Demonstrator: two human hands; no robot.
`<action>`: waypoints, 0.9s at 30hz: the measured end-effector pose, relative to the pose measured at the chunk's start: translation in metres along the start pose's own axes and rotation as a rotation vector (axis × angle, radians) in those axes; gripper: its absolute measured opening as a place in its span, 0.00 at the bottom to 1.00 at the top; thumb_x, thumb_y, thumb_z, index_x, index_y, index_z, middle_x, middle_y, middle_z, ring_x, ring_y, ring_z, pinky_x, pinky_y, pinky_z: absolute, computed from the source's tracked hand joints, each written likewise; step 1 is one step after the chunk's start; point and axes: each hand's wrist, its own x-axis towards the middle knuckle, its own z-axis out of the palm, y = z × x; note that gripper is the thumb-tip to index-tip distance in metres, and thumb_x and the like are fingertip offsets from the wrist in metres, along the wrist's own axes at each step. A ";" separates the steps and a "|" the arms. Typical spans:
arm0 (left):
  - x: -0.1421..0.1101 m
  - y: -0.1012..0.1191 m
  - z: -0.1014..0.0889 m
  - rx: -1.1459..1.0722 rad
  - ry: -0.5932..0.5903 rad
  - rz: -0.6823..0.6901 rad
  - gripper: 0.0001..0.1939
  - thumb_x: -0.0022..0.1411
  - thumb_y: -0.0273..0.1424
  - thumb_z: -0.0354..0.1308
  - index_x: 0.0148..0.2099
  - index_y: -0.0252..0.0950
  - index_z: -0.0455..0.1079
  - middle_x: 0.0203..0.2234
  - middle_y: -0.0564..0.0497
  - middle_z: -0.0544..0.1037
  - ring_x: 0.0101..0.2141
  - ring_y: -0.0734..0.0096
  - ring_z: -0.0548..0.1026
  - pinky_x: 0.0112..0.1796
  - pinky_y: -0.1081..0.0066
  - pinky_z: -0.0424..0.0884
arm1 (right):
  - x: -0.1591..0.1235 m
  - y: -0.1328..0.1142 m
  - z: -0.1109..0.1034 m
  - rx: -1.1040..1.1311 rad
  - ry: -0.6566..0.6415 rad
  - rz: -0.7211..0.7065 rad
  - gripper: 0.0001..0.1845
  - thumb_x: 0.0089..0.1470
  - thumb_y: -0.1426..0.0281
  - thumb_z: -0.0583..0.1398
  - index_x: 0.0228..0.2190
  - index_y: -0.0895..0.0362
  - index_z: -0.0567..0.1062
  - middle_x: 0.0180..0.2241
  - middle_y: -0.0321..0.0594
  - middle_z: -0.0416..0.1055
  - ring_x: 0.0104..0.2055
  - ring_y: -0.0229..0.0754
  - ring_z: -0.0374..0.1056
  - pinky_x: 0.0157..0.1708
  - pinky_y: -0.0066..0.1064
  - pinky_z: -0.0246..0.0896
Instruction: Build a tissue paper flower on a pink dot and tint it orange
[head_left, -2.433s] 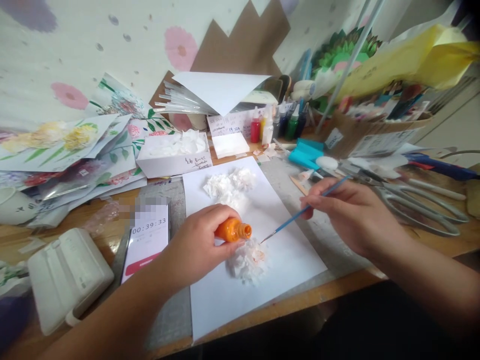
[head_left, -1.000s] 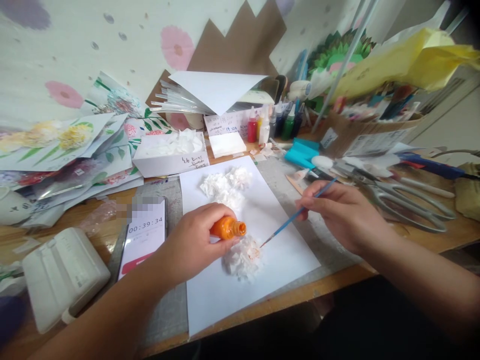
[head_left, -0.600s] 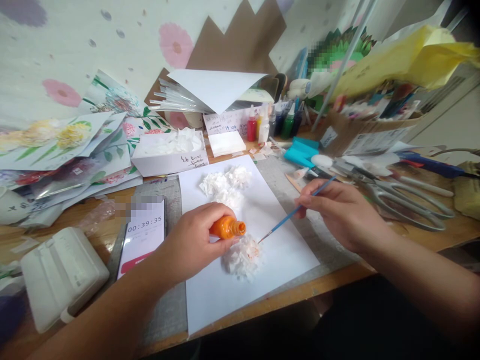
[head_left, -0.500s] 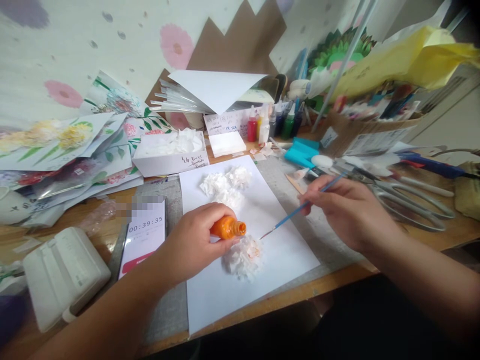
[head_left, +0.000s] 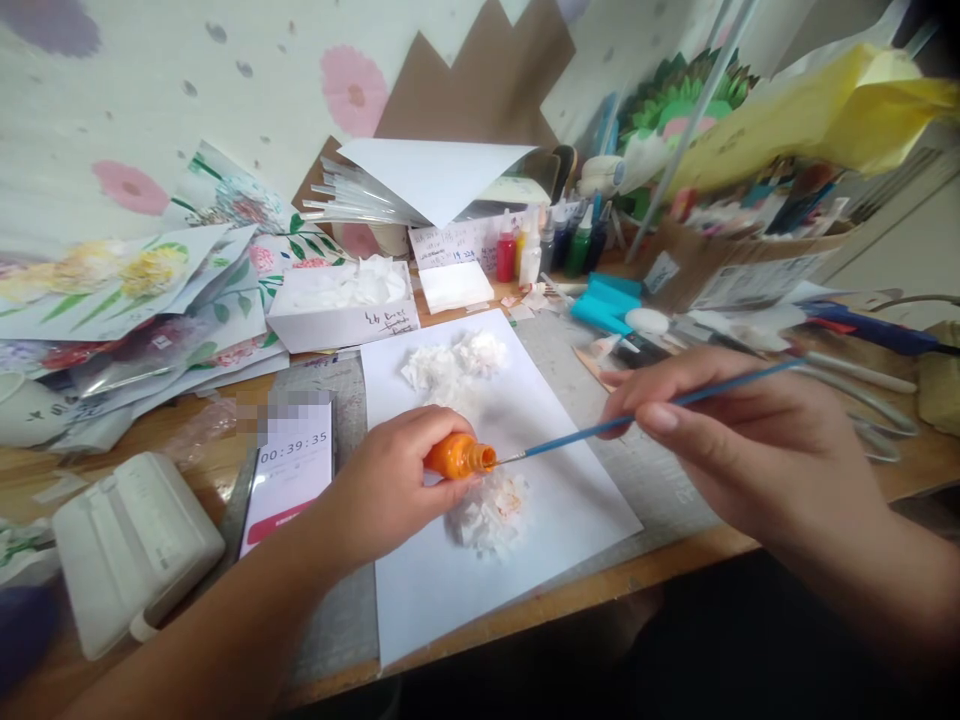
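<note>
The left grip (head_left: 397,485) grasps an orange bottle (head_left: 453,457), likely light but slick, best held round its body; the right grip (head_left: 739,440) pinches a slim brush (head_left: 576,436). Between the grips, its tip sits at the bottle's mouth.

The left hand (head_left: 397,482) holds a smooth, glossy bottle (head_left: 448,457); the brush (head_left: 577,436) in the right hand (head_left: 720,430) has a smooth painted handle and a shiny metal ferrule. Below the left hand's fingertips, a matt, crinkled, tissue-like flower (head_left: 487,525) lies on smooth matt paper (head_left: 427,600); nearer the person, the tabletop (head_left: 675,567) is grained wood.
</note>
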 end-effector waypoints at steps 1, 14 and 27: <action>0.000 0.000 0.000 -0.002 0.003 0.001 0.07 0.52 0.32 0.59 0.35 0.40 0.67 0.29 0.57 0.73 0.30 0.73 0.70 0.31 0.74 0.63 | 0.000 0.000 0.000 0.007 -0.004 0.004 0.02 0.51 0.69 0.62 0.28 0.49 0.76 0.28 0.34 0.74 0.38 0.40 0.69 0.43 0.33 0.63; 0.001 0.000 0.000 0.020 -0.017 -0.003 0.07 0.53 0.33 0.58 0.35 0.39 0.66 0.29 0.57 0.72 0.30 0.73 0.69 0.31 0.73 0.63 | 0.001 0.003 -0.002 0.083 0.018 -0.001 0.01 0.50 0.69 0.62 0.28 0.50 0.77 0.29 0.34 0.75 0.40 0.41 0.70 0.37 0.30 0.64; -0.002 0.001 -0.001 -0.017 0.006 0.006 0.07 0.53 0.32 0.59 0.35 0.39 0.66 0.30 0.57 0.71 0.31 0.74 0.69 0.32 0.74 0.62 | 0.010 0.025 -0.010 0.162 0.080 0.231 0.05 0.45 0.66 0.65 0.24 0.53 0.75 0.24 0.33 0.71 0.28 0.37 0.69 0.31 0.30 0.62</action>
